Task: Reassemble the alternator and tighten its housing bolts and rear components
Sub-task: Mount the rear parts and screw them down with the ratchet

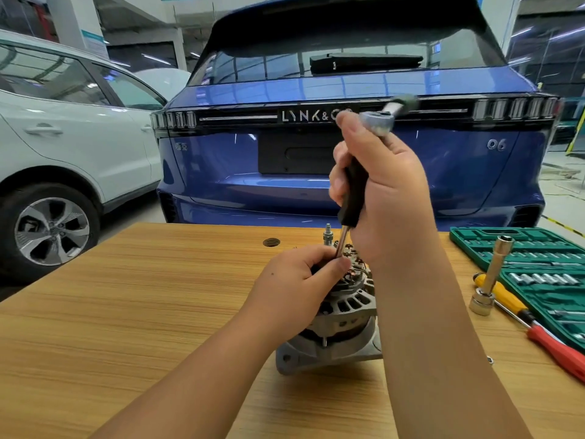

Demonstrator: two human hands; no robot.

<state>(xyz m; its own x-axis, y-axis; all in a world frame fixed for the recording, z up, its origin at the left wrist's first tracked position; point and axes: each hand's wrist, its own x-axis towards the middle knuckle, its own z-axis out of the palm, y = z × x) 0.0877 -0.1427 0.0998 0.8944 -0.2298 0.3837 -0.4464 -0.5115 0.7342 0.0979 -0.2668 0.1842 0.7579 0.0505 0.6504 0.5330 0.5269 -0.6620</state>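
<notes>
A grey alternator (340, 315) stands on the wooden table (142, 312), rear end up, with a threaded stud (327, 234) at its top. My right hand (384, 198) grips the black handle (353, 198) of a socket driver held upright, with a ratchet head (378, 120) fitted on its top end. The driver's thin steel shaft (341, 243) runs down to the alternator's rear. My left hand (300, 280) pinches the lower end of that shaft against the rear components, hiding the tip and the fastener under it.
A green socket set case (538, 274) lies open at the table's right edge. Beside it lie a long socket on an extension (493, 274), a yellow-handled screwdriver (503, 296) and a red-handled one (560, 350). A blue car (316, 169) and a white car (63, 147) stand behind the table.
</notes>
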